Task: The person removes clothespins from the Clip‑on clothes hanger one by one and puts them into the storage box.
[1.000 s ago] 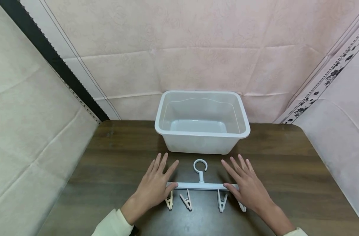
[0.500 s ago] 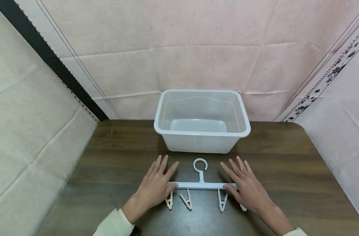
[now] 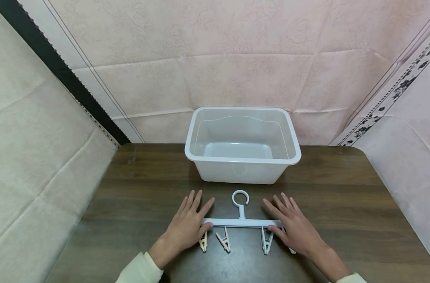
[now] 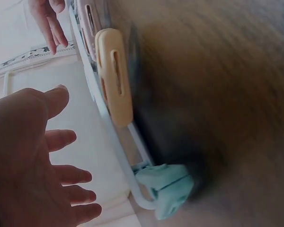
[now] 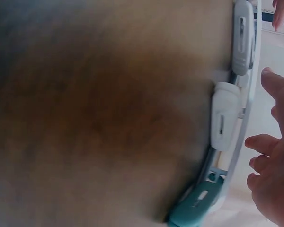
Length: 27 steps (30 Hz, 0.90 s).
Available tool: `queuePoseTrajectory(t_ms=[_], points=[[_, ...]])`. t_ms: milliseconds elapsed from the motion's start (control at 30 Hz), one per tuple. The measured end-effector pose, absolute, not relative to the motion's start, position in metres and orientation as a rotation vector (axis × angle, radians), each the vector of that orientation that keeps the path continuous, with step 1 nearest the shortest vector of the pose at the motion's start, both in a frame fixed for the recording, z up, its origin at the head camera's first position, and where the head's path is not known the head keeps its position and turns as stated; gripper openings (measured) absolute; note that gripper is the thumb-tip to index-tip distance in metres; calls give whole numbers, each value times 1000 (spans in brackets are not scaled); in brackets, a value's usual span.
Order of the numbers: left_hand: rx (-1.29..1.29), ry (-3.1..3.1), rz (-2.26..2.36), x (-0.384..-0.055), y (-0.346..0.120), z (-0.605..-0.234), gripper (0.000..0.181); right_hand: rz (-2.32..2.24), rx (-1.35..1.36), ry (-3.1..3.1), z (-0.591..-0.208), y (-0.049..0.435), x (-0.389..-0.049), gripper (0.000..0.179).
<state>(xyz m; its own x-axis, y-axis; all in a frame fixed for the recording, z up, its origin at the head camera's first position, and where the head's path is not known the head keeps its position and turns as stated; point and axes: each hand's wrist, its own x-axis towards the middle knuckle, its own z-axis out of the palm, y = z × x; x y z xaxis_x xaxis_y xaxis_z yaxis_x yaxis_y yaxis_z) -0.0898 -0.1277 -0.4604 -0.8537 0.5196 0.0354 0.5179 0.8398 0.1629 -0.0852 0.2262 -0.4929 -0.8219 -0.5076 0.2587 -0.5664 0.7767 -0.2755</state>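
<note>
A white clip hanger (image 3: 241,223) lies on the wooden table, its hook (image 3: 241,197) pointing away from me. Clothes pegs hang along its bar: a yellow peg (image 4: 115,75), a pinkish peg (image 3: 223,239), a grey peg (image 3: 266,241) and a white peg (image 5: 225,116). Teal pegs show at both ends, one a teal peg (image 4: 168,187) in the left wrist view, the other a teal peg (image 5: 196,203) in the right wrist view. My left hand (image 3: 186,224), fingers spread, is over the bar's left end. Over the right end is my right hand (image 3: 296,226), also spread. Neither grips anything.
Behind the hanger stands a white plastic tub (image 3: 241,171) with nothing in it, near the table's (image 3: 147,177) back edge. Pale patterned cloth (image 3: 250,78) lines the back and both sides.
Both hands have drawn slightly back toward me, fingers still spread. The hanger, its pegs and the tub stay where they were.
</note>
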Motion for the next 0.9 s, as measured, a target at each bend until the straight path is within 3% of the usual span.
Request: queuePoseTrajectory(t_ms=[900], points=[[819,2879,615,-98,-134,-483,35,821,884,-2838,-507,233,-93,44]])
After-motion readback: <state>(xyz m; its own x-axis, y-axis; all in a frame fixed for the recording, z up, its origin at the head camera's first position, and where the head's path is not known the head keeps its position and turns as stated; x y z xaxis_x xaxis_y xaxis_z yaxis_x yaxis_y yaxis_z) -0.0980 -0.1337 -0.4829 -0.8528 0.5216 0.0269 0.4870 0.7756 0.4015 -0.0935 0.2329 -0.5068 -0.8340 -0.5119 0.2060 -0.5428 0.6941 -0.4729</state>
